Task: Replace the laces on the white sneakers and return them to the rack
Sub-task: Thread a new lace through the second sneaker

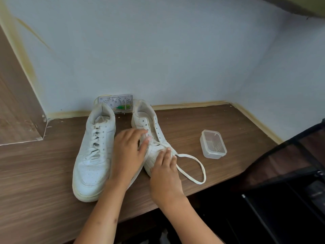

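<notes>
Two white sneakers stand on a brown wooden surface [44, 173], toes toward me. The left sneaker [93, 155] is fully laced. The right sneaker [149, 127] has most eyelets bare and a white lace [195, 166] threaded near its toe, one end looping off to the right on the wood. My left hand [126, 154] rests on the right sneaker's left side, thumb and fingers at the lace by the lower eyelets. My right hand [164, 175] lies over the toe, fingers on the lace crossing. Whether either hand pinches the lace is hidden.
A small clear plastic container [213, 144] sits open to the right of the sneakers. A white wall plate [116, 101] leans against the pale wall behind them. A dark rack frame [284, 173] stands at the lower right, past the surface's front edge.
</notes>
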